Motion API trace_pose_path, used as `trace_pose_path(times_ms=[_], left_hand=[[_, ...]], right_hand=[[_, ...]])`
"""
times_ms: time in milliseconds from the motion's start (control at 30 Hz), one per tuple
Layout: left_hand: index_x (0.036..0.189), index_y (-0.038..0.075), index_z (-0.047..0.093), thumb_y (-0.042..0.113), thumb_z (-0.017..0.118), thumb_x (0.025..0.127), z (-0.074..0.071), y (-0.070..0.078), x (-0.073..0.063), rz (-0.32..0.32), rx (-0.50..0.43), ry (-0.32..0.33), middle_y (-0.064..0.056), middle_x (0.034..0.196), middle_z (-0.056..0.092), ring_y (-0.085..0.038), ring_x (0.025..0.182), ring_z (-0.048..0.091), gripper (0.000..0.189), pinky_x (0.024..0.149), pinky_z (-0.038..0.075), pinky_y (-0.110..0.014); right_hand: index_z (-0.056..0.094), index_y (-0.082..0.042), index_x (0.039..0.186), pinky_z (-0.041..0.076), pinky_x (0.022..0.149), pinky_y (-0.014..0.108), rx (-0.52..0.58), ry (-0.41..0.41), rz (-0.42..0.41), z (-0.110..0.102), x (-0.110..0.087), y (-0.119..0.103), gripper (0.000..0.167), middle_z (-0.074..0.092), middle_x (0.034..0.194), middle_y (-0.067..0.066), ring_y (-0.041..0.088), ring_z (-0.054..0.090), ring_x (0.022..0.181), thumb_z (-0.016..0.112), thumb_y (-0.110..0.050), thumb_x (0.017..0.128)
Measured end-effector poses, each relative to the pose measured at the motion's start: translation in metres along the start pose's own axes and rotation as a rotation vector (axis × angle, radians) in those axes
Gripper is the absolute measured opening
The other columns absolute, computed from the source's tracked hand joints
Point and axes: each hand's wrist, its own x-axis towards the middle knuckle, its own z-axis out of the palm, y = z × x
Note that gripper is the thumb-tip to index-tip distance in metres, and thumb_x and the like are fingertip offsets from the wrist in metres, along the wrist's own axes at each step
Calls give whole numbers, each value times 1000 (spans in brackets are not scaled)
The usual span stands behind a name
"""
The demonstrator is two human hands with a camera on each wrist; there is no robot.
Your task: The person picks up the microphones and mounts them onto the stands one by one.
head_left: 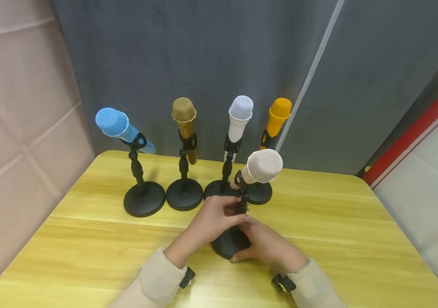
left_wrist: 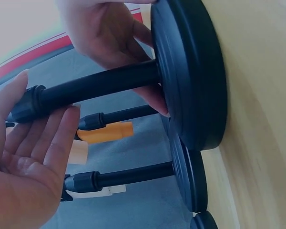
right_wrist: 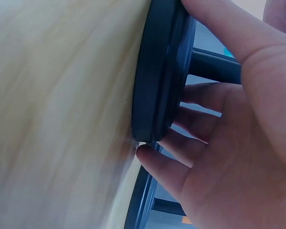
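A beige microphone point(head_left: 265, 166) tilts up in the clip of a black desk stand whose round base point(head_left: 229, 244) is low over the wooden table. My left hand point(head_left: 213, 219) grips the stand's pole point(left_wrist: 102, 86) near its collar, thumb on one side and fingers on the other. My right hand point(head_left: 270, 246) holds the base by its edge, the thumb at the near rim and the fingers point(right_wrist: 181, 143) along the other side. In the head view the hands overlap in front of the pole and hide much of it.
Behind stand a blue microphone point(head_left: 112, 122), a gold one point(head_left: 184, 112), a white one point(head_left: 240, 109) and an orange one point(head_left: 280, 110), each on a black stand. The beige microphone partly covers the orange one's stand. A grey partition point(head_left: 203, 51) rises along the table's point(head_left: 338, 239) back edge.
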Motion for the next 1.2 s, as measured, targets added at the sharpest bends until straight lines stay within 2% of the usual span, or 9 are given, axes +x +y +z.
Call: trace_pose_path(times_ms=[100,267,367,600,733,833,1000,1200], left_hand=[[117,11,75,26,79,89,1,-3,-1,-8,27,-19,-3,108,78,-11,92,75,32,81,61,-24],[105,16,77,32,77,90,5,-12,-4,-28,129,-75,3,98,78,-8,89,74,22,84,59,-28],[106,16,76,30,77,91,7,-18,-5,-36,193,-96,2,100,78,-9,92,74,20,85,59,-30],[110,15,75,24,79,89,6,-24,-12,-24,315,-136,0,106,77,-14,100,72,24,88,57,-33],[113,12,76,24,79,88,3,-25,-17,-60,394,-184,-2,109,77,-18,104,72,28,91,58,-36],[120,10,73,26,81,87,3,-24,-22,-82,469,-232,-4,119,75,-20,110,71,37,94,57,-37],[135,8,65,31,83,84,5,-21,-31,-52,612,-302,-11,147,58,-27,130,61,58,106,53,-41],[139,5,60,31,85,83,6,-19,-35,-27,686,-321,-14,152,52,-29,138,55,67,109,51,-41]], right_hand=[[52,-7,146,45,113,51,16,-9,3,-1,1,1,90,50,152,14,27,53,136,89,-45,74],[46,-6,150,46,112,51,54,-12,14,-1,2,0,98,51,151,16,28,57,133,90,-46,72],[46,-5,149,48,111,49,61,-4,19,-1,2,0,99,52,149,14,26,59,130,90,-47,71],[55,-8,141,53,103,45,-6,43,-8,0,-2,-3,87,59,140,9,22,64,121,89,-50,73],[59,-7,138,55,100,44,-54,71,-20,-1,-4,-5,81,62,137,10,23,66,117,86,-52,75],[61,-6,135,56,99,45,-81,88,-30,-2,-5,-8,76,64,135,12,25,68,116,86,-49,77],[62,-4,134,56,99,47,-103,89,-26,-2,-6,-11,74,65,133,14,27,68,116,86,-45,78],[62,-4,132,56,98,46,-121,112,-37,1,-7,-12,72,66,132,14,28,68,116,86,-46,78]])
